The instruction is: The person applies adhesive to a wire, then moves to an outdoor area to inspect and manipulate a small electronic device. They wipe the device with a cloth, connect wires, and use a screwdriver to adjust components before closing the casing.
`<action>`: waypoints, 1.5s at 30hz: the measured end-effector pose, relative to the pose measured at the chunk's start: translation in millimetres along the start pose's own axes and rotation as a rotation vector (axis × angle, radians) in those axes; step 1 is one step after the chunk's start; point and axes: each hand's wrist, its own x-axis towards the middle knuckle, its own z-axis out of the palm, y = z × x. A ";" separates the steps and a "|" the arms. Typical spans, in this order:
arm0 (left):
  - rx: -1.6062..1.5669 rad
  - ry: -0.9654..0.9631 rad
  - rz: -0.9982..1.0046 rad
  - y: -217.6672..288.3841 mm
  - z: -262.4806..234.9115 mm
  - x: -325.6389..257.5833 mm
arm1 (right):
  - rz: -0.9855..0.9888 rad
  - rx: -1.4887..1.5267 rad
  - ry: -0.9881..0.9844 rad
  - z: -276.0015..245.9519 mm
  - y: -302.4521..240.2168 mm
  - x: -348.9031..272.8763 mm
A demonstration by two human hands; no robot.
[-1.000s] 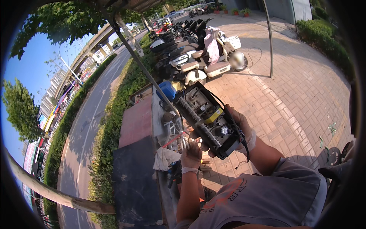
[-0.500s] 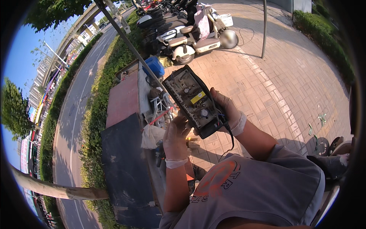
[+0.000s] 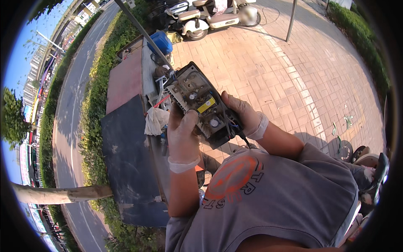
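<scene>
Between my hands is an opened black case with a circuit board [image 3: 194, 93], probably a battery charger. The dusty board carries a yellow block-shaped part, round capacitors and a pale finned metal strip along its left edge. My left hand [image 3: 184, 127], in a thin translucent glove, grips the board at that strip, thumb on top. Wrapped round the case's right side, my right hand [image 3: 245, 113] is gloved too. The board sits tilted, its left edge raised out of the case. A black cable [image 3: 244, 140] leaves the near right corner. Both hands' fingertips underneath are hidden.
To the left stands a worktop with a dark sheet [image 3: 128, 159], a white cloth [image 3: 157, 121] and tools. A blue jug [image 3: 161, 43] sits at its far end. A slanted pole [image 3: 145, 35] rises beside it. Parked scooters [image 3: 197, 23] line the far side of the brick paving.
My left thumb and fingers have closed on the board's left edge, and that edge now stands higher out of the case. The view has shifted, with the scooters now nearer the top.
</scene>
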 end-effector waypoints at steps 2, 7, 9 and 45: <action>0.012 -0.005 -0.005 0.0 2.3 0.2 | 0.020 -0.029 0.025 -2.2 1.3 -1.0; 0.022 0.024 -0.001 -1.2 7.3 2.4 | 0.035 -0.032 0.023 -7.4 3.7 0.4; 0.034 0.044 -0.014 -1.5 7.9 4.4 | 0.031 -0.048 0.039 -9.3 3.4 0.8; -0.566 -0.289 -0.320 -42.9 -87.7 64.9 | 0.413 -0.047 -0.014 -54.6 21.7 2.9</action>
